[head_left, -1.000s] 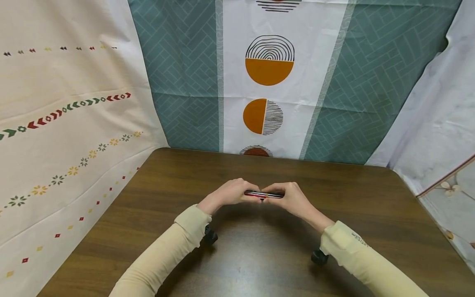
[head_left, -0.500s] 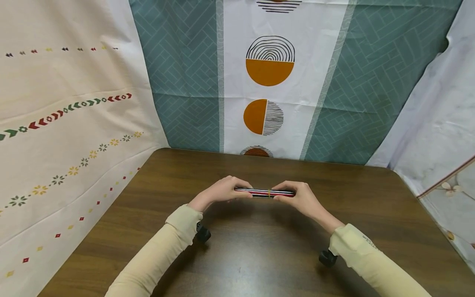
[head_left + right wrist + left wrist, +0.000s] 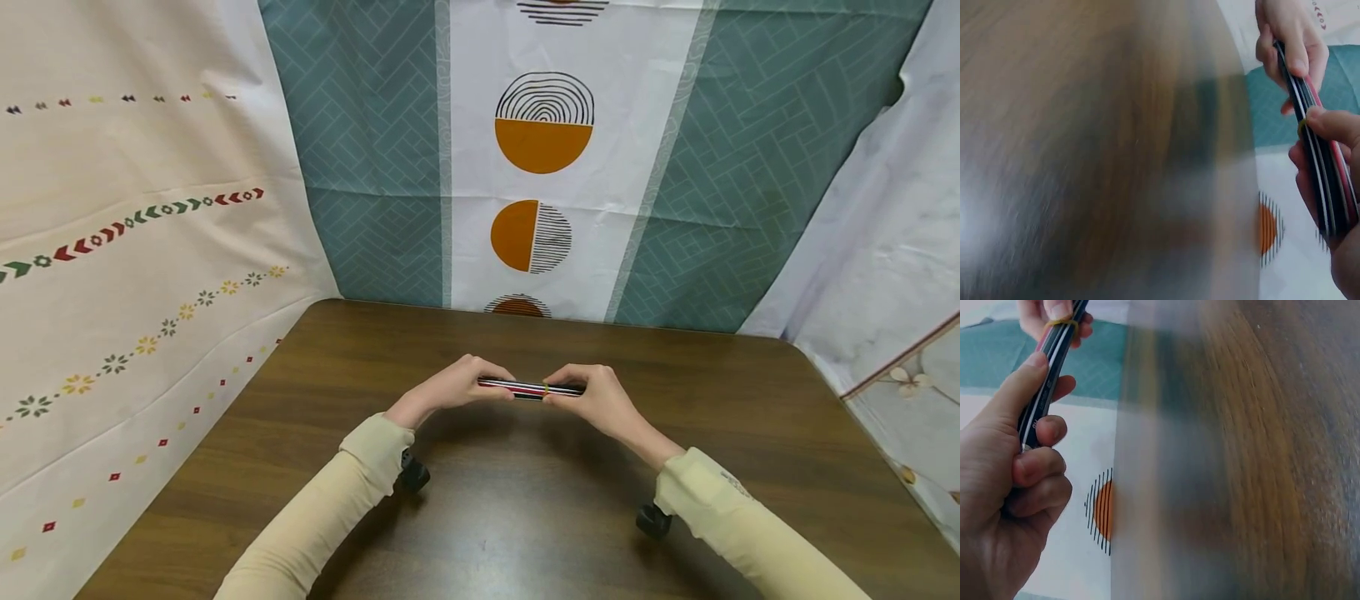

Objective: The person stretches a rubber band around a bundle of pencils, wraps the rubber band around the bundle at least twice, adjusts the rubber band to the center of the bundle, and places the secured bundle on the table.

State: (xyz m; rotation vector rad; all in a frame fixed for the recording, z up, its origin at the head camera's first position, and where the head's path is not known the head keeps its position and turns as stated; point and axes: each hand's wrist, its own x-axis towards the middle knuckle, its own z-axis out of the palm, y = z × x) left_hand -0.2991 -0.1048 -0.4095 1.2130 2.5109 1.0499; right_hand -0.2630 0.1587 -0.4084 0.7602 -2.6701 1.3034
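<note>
A bundle of slim dark pencils with white stripes and a red one among them [image 3: 529, 390] is held level over the table by both hands. My left hand [image 3: 450, 385] grips its left end, thumb along the near side and fingers curled round it, as the left wrist view shows. My right hand [image 3: 603, 404] pinches the bundle toward its right end. A yellow rubber band [image 3: 1302, 127] circles the pencils; the right thumb and fingers are right at it. In the left wrist view the band [image 3: 1063, 323] lies beyond the left thumb. The bundle's ends are partly hidden by the palms.
Below the hands spreads a brown wooden table [image 3: 495, 500]. A teal and white patterned curtain [image 3: 375, 167] hangs behind its far edge. Pale cloth [image 3: 150, 333] hangs at the left, another [image 3: 885, 233] at the right. Small black devices [image 3: 414, 473] sit under both wrists.
From nearly meeting in the middle, the hands have spread apart along the bundle, showing more of it. Over the last half second the right hand has slid slightly left, to the rubber band.
</note>
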